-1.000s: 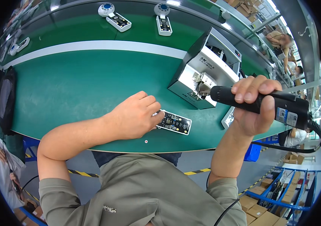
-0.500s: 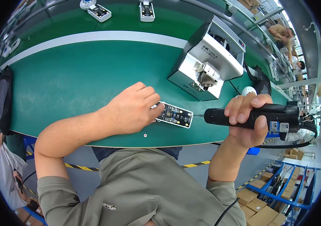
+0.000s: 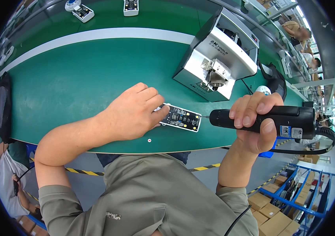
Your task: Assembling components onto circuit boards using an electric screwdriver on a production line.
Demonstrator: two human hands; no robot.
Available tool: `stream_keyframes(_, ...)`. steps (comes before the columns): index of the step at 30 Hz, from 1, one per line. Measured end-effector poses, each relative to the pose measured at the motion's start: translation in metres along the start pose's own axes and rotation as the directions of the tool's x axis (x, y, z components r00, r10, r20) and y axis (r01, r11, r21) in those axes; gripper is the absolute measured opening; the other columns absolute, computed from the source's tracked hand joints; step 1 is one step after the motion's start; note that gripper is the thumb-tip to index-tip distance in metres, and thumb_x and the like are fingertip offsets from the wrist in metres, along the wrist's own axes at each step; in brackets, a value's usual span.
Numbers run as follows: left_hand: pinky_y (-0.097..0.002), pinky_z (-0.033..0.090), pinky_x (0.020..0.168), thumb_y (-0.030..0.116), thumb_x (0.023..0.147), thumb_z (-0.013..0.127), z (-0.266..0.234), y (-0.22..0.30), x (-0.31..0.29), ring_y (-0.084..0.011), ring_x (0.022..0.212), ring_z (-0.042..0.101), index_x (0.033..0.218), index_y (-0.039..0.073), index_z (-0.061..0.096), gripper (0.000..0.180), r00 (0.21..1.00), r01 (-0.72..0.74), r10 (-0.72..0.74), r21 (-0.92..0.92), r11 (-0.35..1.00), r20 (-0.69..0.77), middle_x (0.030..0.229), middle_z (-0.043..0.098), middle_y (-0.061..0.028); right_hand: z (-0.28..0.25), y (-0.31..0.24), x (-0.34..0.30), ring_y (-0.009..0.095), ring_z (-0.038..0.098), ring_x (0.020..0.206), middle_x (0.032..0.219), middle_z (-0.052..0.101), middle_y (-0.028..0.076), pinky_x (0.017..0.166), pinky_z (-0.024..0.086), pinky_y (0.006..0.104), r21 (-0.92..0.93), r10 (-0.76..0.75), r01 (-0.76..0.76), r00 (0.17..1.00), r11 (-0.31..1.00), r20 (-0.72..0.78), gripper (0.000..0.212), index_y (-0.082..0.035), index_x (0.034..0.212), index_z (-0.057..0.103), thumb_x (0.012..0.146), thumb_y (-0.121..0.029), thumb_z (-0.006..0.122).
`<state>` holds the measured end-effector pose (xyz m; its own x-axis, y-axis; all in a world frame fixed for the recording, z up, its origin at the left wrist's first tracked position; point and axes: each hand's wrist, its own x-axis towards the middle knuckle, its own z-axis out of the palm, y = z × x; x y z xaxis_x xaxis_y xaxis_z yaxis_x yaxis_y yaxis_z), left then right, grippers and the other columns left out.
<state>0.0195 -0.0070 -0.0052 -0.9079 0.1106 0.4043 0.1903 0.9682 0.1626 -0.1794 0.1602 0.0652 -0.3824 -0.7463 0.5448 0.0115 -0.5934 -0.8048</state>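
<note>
My left hand [image 3: 138, 112] is closed on the left end of a white casing with a black circuit board [image 3: 181, 118], its thumb and fingers pinching the edge. The casing lies at a slant on the green bench, board side up. In my right hand [image 3: 256, 120] is a black electric screwdriver [image 3: 281, 121], held level with my fingers wrapped round its body. Its thin bit points left and ends at the casing's right end; whether it touches the board I cannot tell. A small white and red dot-like piece [image 3: 149, 140] lies below my left hand.
A silver and black screw feeder [image 3: 218, 59] stands beyond my hands to the right. Similar white devices [image 3: 131, 7] lie on the far green surface past a white strip. A cable [image 3: 326, 147] trails from the screwdriver. Dark mesh bags flank the bench; other people sit at both sides.
The screwdriver has shifted slightly left, its bit nearer the casing's right end. My left hand keeps its hold on the casing. The whole view has shifted a little.
</note>
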Motion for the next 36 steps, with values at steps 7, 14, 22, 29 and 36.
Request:
stream_keyframes(7,-0.032,0.039,0.075,0.024,0.073,0.07,0.0,0.0,0.002,-0.0205,0.081,0.047,0.097,0.006,0.064,0.03,1.0,-0.005,0.005,0.006,1.0,0.001,0.088,0.05,-0.0064,-0.001,0.002,-0.002,0.016,0.057,0.052,0.063,0.057,0.007,0.056,0.051,0.0279,0.012,0.019,-0.019,1.0,1.0,-0.012,0.025,-0.004,0.095,0.053,0.078,-0.015,0.067)
stream_keyframes(14,-0.0321,0.039,0.075,0.024,0.073,0.07,-0.001,0.001,-0.001,-0.0209,0.081,0.048,0.096,0.006,0.063,0.03,1.0,-0.007,0.007,0.005,1.0,-0.004,0.088,0.05,-0.0066,0.004,-0.002,0.006,0.017,0.056,0.051,0.063,0.057,0.007,0.055,0.05,0.0284,-0.02,-0.008,0.008,1.0,1.0,-0.002,0.022,-0.002,0.096,0.053,0.081,-0.014,0.063)
stream_keyframes(22,-0.0326,0.039,0.076,0.024,0.074,0.07,-0.002,0.003,-0.002,-0.0214,0.082,0.048,0.095,0.007,0.062,0.029,1.0,-0.009,0.01,0.028,1.0,-0.008,0.089,0.051,-0.0069,0.012,-0.017,0.045,0.017,0.054,0.051,0.063,0.056,0.007,0.056,0.05,0.0293,-0.036,-0.318,0.318,0.948,0.947,0.01,0.022,-0.001,0.101,0.053,0.085,-0.015,0.058)
stream_keyframes(29,-0.033,0.039,0.077,0.025,0.074,0.07,0.004,0.003,-0.004,-0.0216,0.083,0.048,0.095,0.007,0.062,0.028,1.0,-0.012,0.012,0.022,1.0,-0.012,0.088,0.051,-0.0071,0.008,-0.009,0.046,0.017,0.056,0.054,0.065,0.057,0.007,0.058,0.05,0.0301,-0.089,-0.162,0.166,0.985,0.982,0.058,0.026,-0.001,0.105,0.054,0.087,-0.02,0.059)
stream_keyframes(36,-0.0332,0.04,0.081,0.023,0.076,0.069,-0.003,0.003,-0.005,-0.0222,0.089,0.051,0.1,0.008,0.062,0.029,0.997,0.028,-0.027,-0.012,1.0,0.073,0.1,0.054,-0.0076,0.014,-0.022,0.003,0.018,0.058,0.055,0.065,0.057,0.006,0.059,0.051,0.0305,0.054,-0.012,0.007,0.996,0.999,0.09,0.03,-0.002,0.106,0.054,0.082,-0.018,0.063)
